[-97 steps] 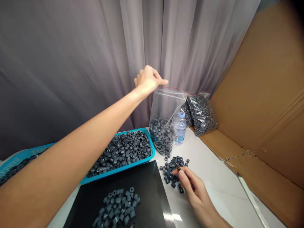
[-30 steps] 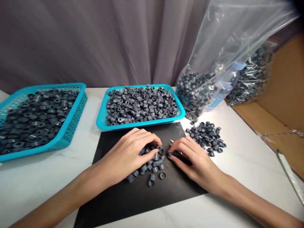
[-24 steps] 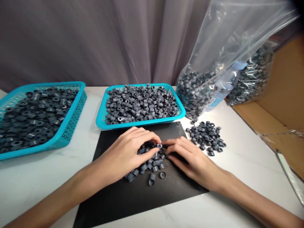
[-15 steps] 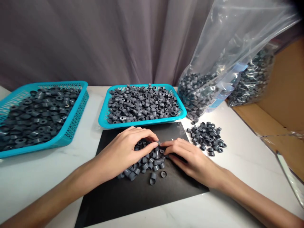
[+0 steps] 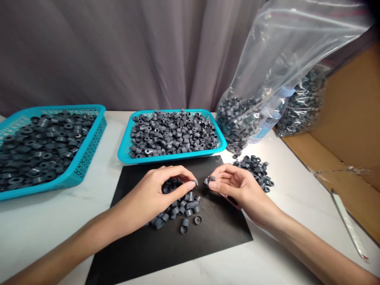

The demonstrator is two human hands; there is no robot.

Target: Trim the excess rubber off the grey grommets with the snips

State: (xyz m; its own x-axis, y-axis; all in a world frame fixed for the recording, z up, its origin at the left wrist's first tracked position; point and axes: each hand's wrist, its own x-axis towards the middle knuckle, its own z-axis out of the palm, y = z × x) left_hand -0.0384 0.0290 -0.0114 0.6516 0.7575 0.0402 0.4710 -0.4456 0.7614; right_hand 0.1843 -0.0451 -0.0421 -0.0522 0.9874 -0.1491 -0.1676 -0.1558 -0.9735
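My left hand (image 5: 166, 190) reaches over a pile of small grey plastic caps (image 5: 181, 206) on a black mat (image 5: 208, 245). Its thumb and forefinger pinch one grey cap, mostly covered by the fingertips. A short gap to the right, my right hand (image 5: 234, 182) is turned partly palm up, with a grey cap (image 5: 211, 179) between thumb and fingers. Another small grey piece (image 5: 206, 182) shows at those fingertips. Beneath this hand lies a thin pink-edged object (image 5: 234, 202), largely hidden; I cannot tell what it is or whether it is held.
Two turquoise baskets (image 5: 172, 159) (image 5: 78, 174) full of caps stand behind and left. At right are a loose heap of caps (image 5: 261, 170), clear bags of caps (image 5: 237, 118), a plastic bottle (image 5: 268, 118), a cardboard box (image 5: 341, 122) and a long pale tool (image 5: 348, 223).
My right hand has drawn away from the left and rolled over, bringing its thumb and a cap into sight. My left hand stays over the pile, and the view has shifted slightly.
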